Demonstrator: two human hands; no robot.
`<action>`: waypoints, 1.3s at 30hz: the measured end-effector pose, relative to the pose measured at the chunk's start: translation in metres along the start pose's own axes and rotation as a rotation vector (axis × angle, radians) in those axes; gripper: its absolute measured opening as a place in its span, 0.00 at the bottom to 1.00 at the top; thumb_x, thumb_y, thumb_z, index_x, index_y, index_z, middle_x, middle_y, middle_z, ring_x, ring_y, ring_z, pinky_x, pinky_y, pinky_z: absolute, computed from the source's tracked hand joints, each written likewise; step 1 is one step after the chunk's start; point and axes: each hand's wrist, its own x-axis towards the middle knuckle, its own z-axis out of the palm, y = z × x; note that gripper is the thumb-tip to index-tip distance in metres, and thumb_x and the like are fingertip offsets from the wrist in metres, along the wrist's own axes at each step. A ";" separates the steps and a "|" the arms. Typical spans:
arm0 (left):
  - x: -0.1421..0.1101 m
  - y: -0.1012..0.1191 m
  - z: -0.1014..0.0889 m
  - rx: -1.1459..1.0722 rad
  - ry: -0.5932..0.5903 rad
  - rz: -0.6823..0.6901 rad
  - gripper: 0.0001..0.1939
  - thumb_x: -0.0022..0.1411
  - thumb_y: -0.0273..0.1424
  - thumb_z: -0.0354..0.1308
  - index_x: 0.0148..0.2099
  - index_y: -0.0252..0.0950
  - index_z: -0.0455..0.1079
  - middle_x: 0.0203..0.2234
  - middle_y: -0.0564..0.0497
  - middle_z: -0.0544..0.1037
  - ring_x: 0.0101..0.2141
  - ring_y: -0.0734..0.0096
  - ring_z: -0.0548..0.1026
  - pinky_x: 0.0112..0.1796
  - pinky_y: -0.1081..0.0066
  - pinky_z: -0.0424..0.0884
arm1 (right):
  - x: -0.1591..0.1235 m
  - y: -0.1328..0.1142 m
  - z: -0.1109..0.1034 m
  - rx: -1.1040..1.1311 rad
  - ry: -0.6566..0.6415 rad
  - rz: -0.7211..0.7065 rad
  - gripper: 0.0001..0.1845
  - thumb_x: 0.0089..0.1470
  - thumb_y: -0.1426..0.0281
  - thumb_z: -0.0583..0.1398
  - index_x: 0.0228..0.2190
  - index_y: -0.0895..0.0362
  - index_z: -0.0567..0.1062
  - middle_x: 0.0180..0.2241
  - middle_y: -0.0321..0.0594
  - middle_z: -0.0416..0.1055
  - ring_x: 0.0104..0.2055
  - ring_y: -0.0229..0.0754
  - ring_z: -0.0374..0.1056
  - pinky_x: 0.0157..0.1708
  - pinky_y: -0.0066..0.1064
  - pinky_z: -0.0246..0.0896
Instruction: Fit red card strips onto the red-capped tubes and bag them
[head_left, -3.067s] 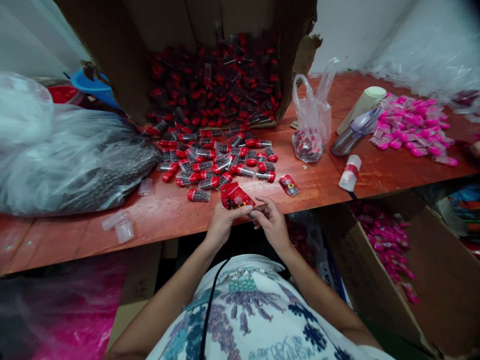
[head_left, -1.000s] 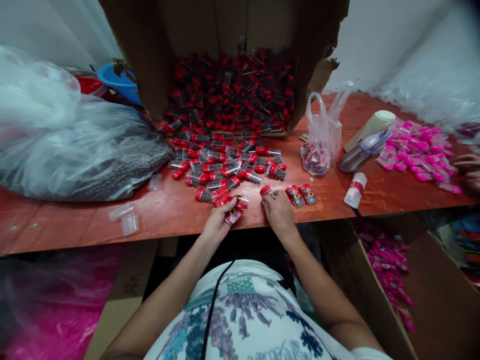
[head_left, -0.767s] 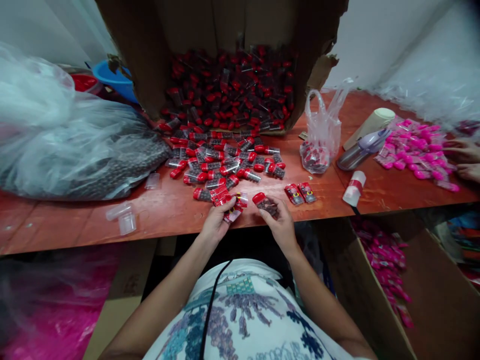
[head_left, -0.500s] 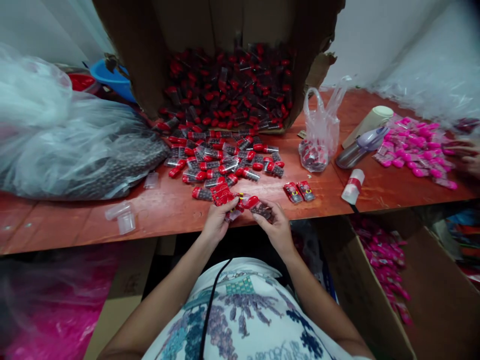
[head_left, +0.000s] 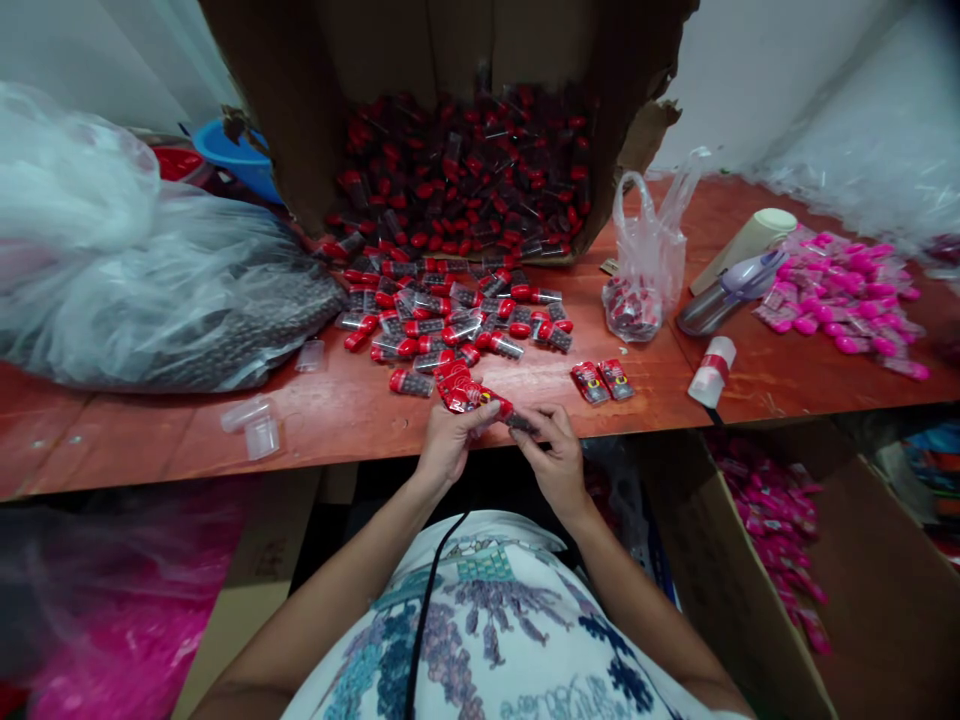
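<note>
My left hand [head_left: 450, 445] is closed on a bunch of small red printed wrappers [head_left: 460, 389] at the front edge of the red wooden table [head_left: 337, 415]. My right hand [head_left: 553, 450] pinches a red-capped clear tube [head_left: 511, 416] and holds it against the wrappers. Just beyond my hands lies a pile of several red-capped tubes [head_left: 450, 315]. Two wrapped red packets [head_left: 602, 380] lie side by side to the right of my hands.
A tipped cardboard box [head_left: 465, 160] full of red-capped tubes stands at the back. A large plastic sack [head_left: 135, 280] fills the left. A small plastic bag [head_left: 643, 275], a flask [head_left: 724, 290], a small white bottle [head_left: 711, 370] and pink packets [head_left: 847, 295] lie right. A carton of pink packets [head_left: 772, 520] sits below.
My right hand picked a red-capped tube off the table beside the packets and carried it left to the wrappers in my left hand. A second wrapped packet has appeared on the table.
</note>
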 end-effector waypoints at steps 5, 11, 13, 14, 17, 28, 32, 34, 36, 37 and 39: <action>0.001 -0.001 0.000 0.015 0.034 0.049 0.20 0.37 0.25 0.71 0.36 0.34 0.73 0.25 0.55 0.77 0.26 0.74 0.75 0.32 0.74 0.70 | -0.003 -0.002 0.001 -0.050 0.004 -0.034 0.18 0.55 0.71 0.58 0.47 0.43 0.74 0.39 0.39 0.64 0.43 0.41 0.64 0.42 0.34 0.65; -0.003 0.003 0.000 0.093 -0.023 0.159 0.12 0.38 0.25 0.71 0.29 0.33 0.74 0.24 0.54 0.78 0.27 0.73 0.74 0.34 0.73 0.70 | 0.002 -0.009 -0.004 0.054 -0.061 0.044 0.20 0.54 0.70 0.59 0.49 0.44 0.72 0.38 0.37 0.64 0.38 0.37 0.64 0.35 0.28 0.64; -0.004 0.004 0.000 0.100 -0.032 0.183 0.16 0.38 0.24 0.71 0.33 0.34 0.74 0.26 0.54 0.78 0.28 0.72 0.75 0.36 0.72 0.71 | 0.003 -0.010 -0.007 0.083 -0.080 0.084 0.21 0.54 0.70 0.60 0.50 0.44 0.71 0.37 0.36 0.65 0.35 0.36 0.64 0.34 0.28 0.64; -0.004 0.004 0.000 0.106 -0.031 0.186 0.18 0.38 0.23 0.71 0.35 0.35 0.74 0.26 0.55 0.78 0.28 0.72 0.75 0.36 0.72 0.71 | 0.004 -0.010 -0.008 0.100 -0.090 0.099 0.21 0.54 0.70 0.60 0.50 0.45 0.72 0.38 0.36 0.65 0.35 0.36 0.64 0.34 0.27 0.63; -0.005 0.004 0.000 0.117 -0.016 0.172 0.20 0.38 0.23 0.71 0.38 0.36 0.73 0.25 0.55 0.78 0.28 0.72 0.75 0.35 0.72 0.71 | 0.005 -0.009 -0.010 0.149 -0.112 0.121 0.20 0.53 0.69 0.60 0.49 0.45 0.73 0.38 0.36 0.66 0.37 0.37 0.65 0.35 0.28 0.63; -0.007 0.007 0.005 0.016 0.005 0.061 0.23 0.34 0.22 0.72 0.38 0.35 0.74 0.26 0.56 0.77 0.26 0.76 0.73 0.33 0.75 0.69 | 0.010 -0.016 -0.023 0.141 -0.162 0.118 0.19 0.51 0.69 0.61 0.47 0.47 0.74 0.36 0.37 0.65 0.36 0.37 0.64 0.30 0.27 0.62; -0.006 0.005 0.003 0.056 -0.017 0.066 0.17 0.35 0.23 0.72 0.31 0.34 0.73 0.24 0.56 0.77 0.25 0.76 0.73 0.33 0.74 0.70 | 0.012 -0.015 -0.027 0.137 -0.209 0.089 0.19 0.52 0.70 0.61 0.47 0.47 0.74 0.36 0.36 0.65 0.37 0.37 0.64 0.34 0.28 0.62; -0.007 0.005 0.002 0.082 -0.052 0.055 0.16 0.35 0.23 0.72 0.31 0.33 0.73 0.23 0.55 0.77 0.25 0.75 0.73 0.33 0.74 0.70 | 0.013 -0.014 -0.028 0.141 -0.219 0.083 0.19 0.51 0.70 0.61 0.47 0.47 0.74 0.36 0.37 0.65 0.38 0.38 0.65 0.34 0.29 0.63; -0.007 0.005 0.002 0.097 -0.074 0.030 0.20 0.35 0.23 0.72 0.35 0.33 0.74 0.25 0.54 0.77 0.26 0.73 0.74 0.34 0.73 0.71 | 0.012 -0.013 -0.026 0.143 -0.200 0.101 0.19 0.51 0.69 0.61 0.47 0.47 0.74 0.37 0.37 0.66 0.39 0.39 0.65 0.33 0.28 0.63; -0.007 0.005 0.002 0.100 -0.077 0.015 0.23 0.35 0.23 0.72 0.38 0.33 0.74 0.26 0.53 0.78 0.27 0.72 0.75 0.35 0.72 0.71 | 0.011 -0.012 -0.025 0.147 -0.180 0.120 0.19 0.51 0.68 0.61 0.46 0.48 0.74 0.38 0.38 0.66 0.38 0.39 0.65 0.32 0.28 0.64; -0.006 0.005 0.001 0.094 -0.072 -0.012 0.29 0.34 0.23 0.72 0.43 0.33 0.73 0.29 0.52 0.79 0.29 0.70 0.76 0.37 0.71 0.71 | 0.008 -0.008 -0.019 0.180 -0.123 0.173 0.18 0.51 0.67 0.62 0.46 0.49 0.74 0.39 0.38 0.67 0.37 0.39 0.66 0.31 0.28 0.65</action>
